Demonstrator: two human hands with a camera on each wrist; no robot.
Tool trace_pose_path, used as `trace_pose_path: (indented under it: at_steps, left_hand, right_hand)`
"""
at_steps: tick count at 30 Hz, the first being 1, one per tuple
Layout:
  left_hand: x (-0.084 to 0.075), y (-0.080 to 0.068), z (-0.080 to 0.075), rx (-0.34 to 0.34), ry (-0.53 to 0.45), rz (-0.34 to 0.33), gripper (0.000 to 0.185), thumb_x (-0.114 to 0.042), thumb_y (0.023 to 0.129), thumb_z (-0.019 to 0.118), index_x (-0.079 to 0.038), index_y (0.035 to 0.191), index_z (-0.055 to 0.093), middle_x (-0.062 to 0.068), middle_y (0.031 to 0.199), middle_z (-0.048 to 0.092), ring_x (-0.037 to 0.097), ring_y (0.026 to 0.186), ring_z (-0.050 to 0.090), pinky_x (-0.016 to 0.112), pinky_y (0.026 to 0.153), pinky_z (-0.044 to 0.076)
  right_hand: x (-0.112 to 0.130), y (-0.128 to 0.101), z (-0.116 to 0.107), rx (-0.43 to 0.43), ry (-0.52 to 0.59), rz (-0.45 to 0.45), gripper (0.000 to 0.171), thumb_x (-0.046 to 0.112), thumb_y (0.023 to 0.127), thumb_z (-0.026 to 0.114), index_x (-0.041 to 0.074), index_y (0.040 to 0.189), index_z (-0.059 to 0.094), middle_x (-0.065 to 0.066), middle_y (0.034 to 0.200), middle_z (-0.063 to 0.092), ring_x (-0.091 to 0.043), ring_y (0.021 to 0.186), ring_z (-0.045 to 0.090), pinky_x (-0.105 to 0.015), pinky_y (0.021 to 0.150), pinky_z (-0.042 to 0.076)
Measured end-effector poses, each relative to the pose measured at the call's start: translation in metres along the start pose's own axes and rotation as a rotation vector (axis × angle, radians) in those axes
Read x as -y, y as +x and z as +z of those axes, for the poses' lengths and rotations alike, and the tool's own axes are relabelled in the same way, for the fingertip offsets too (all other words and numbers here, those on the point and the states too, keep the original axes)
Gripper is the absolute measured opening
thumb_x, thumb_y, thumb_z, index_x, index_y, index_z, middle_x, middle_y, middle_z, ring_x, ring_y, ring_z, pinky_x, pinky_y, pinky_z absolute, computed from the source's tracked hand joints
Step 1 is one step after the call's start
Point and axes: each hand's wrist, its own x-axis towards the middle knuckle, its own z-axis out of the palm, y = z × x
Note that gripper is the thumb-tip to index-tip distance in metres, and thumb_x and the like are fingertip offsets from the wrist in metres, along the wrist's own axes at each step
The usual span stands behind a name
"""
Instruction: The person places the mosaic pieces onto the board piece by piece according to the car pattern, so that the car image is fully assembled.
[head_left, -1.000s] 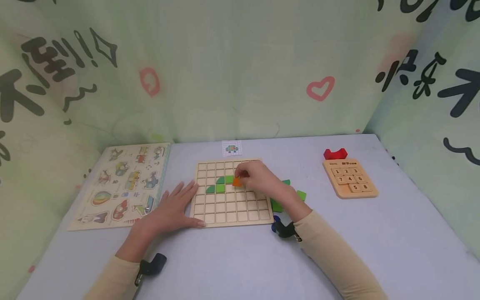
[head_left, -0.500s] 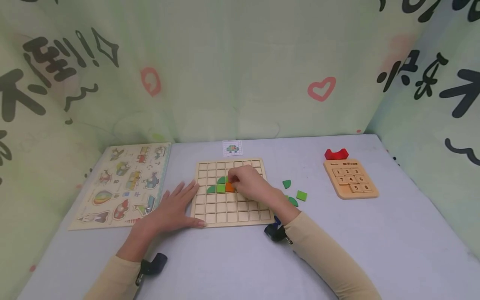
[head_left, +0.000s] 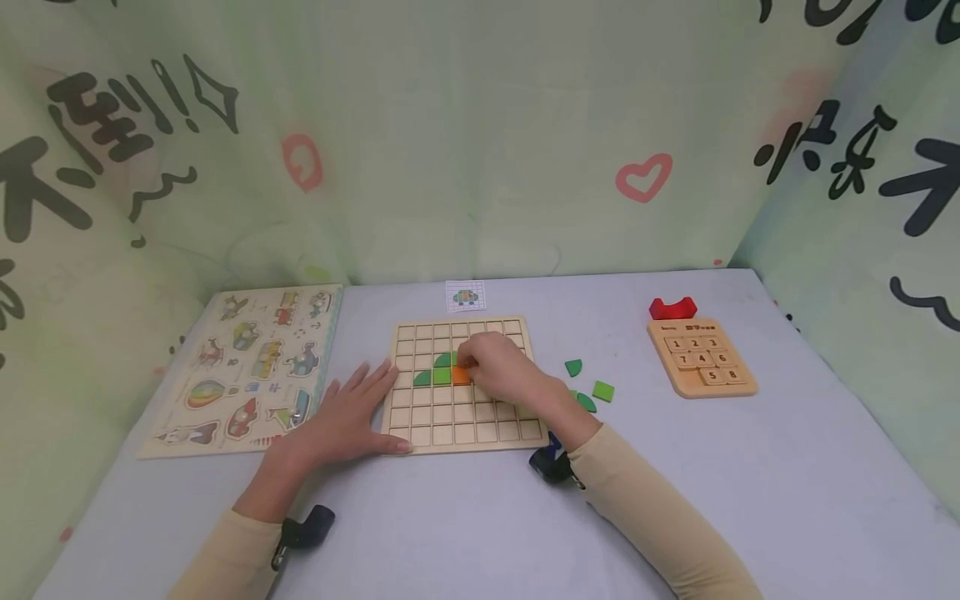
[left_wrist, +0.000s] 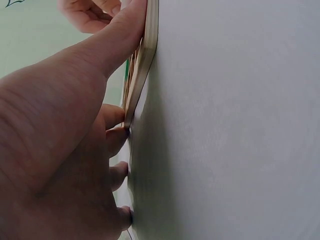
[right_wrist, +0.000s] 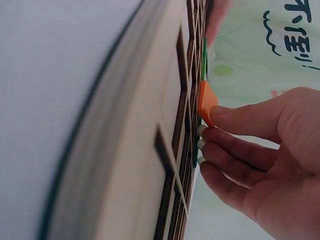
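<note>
A wooden grid board (head_left: 432, 416) lies on the white table. Spread fingers of my left hand (head_left: 337, 425) rest along its left side, the thumb at the near left corner. My right hand (head_left: 501, 367) is over the board's middle and pinches an orange tile (head_left: 460, 376); in the right wrist view the orange tile (right_wrist: 205, 102) is tilted against the grid, the thumb on it. Left of it sit a light green square tile (head_left: 442, 377) and a dark green quarter-round tile (head_left: 422, 379). Another dark green quarter-round tile (head_left: 442, 361) sits one row farther back.
Loose green tiles, including a quarter-round (head_left: 573, 367) and a square (head_left: 603, 391), lie right of the board. A small picture card (head_left: 465, 296) is behind it. An animal puzzle board (head_left: 240, 375) lies left; a number puzzle (head_left: 701, 358) and red piece (head_left: 672, 309) stand right.
My right hand has moved left and slightly nearer with the orange tile, bringing it beside the light green square. Over the last half second it barely moves. My left hand stays put.
</note>
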Motion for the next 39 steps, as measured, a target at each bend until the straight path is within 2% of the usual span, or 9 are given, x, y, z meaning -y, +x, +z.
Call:
trace_pose_path:
  at_steps: [6,11,16,22,31,34,39]
  left_hand:
    - [0.000,0.000,0.000,0.002,0.000,0.000,0.123,-0.077,0.068,0.071,-0.017,0.160,0.018,0.004,0.169,0.013,0.039,0.156,0.006,0.071,0.119,0.006]
    - [-0.001,-0.001,-0.002,0.001,-0.002,0.004,0.122,-0.077,0.068,0.071,-0.016,0.160,0.018,0.004,0.169,0.013,0.039,0.156,0.006,0.071,0.119,0.007]
    - [-0.001,-0.002,-0.002,0.001,-0.006,0.006,0.122,-0.077,0.068,0.070,-0.017,0.160,0.018,0.005,0.169,0.013,0.039,0.156,0.005,0.071,0.119,0.006]
    - [-0.002,-0.002,-0.003,0.001,-0.009,0.002,0.121,-0.076,0.069,0.071,-0.016,0.160,0.018,0.005,0.169,0.013,0.039,0.156,0.005,0.071,0.119,0.006]
    - [-0.004,-0.002,-0.001,0.006,-0.007,-0.006,0.121,-0.074,0.069,0.073,-0.016,0.160,0.019,0.005,0.169,0.013,0.039,0.156,0.005,0.070,0.120,0.006]
    - [-0.005,-0.002,-0.002,0.006,-0.006,-0.011,0.121,-0.073,0.069,0.073,-0.015,0.160,0.019,0.006,0.169,0.013,0.039,0.156,0.005,0.070,0.120,0.006]
    - [-0.006,-0.003,-0.004,0.007,-0.007,-0.015,0.121,-0.073,0.069,0.074,-0.014,0.160,0.019,0.006,0.169,0.014,0.040,0.155,0.005,0.070,0.120,0.005]
  right_hand:
    - [0.000,0.000,0.001,-0.020,0.005,0.005,0.017,-0.004,0.087,0.065,0.008,0.093,0.075,-0.003,0.092,0.071,-0.017,0.087,0.061,-0.033,0.083,0.054]
    - [0.000,0.001,0.001,-0.031,0.001,0.010,0.016,-0.004,0.087,0.065,0.008,0.092,0.075,-0.003,0.091,0.071,-0.017,0.087,0.061,-0.034,0.084,0.054]
    - [0.000,-0.001,0.001,0.007,-0.028,-0.004,0.018,-0.003,0.088,0.066,0.006,0.096,0.079,-0.004,0.094,0.071,-0.018,0.092,0.063,-0.034,0.088,0.054]
    - [0.001,-0.004,-0.004,0.084,-0.009,-0.022,0.016,0.000,0.087,0.067,0.007,0.093,0.080,-0.003,0.090,0.068,-0.014,0.086,0.060,-0.029,0.081,0.054]
    - [-0.014,-0.012,-0.024,0.113,0.031,0.056,0.021,0.001,0.091,0.062,0.007,0.103,0.078,-0.005,0.106,0.075,-0.019,0.103,0.067,-0.035,0.090,0.057]
    - [-0.023,-0.016,-0.034,0.116,0.028,0.077,0.020,0.002,0.091,0.062,0.007,0.103,0.077,-0.006,0.106,0.075,-0.019,0.098,0.065,-0.035,0.086,0.057]
    - [-0.039,-0.023,-0.049,0.178,0.011,0.139,0.011,0.004,0.090,0.065,0.008,0.095,0.074,-0.004,0.089,0.068,-0.019,0.083,0.056,-0.028,0.072,0.049]
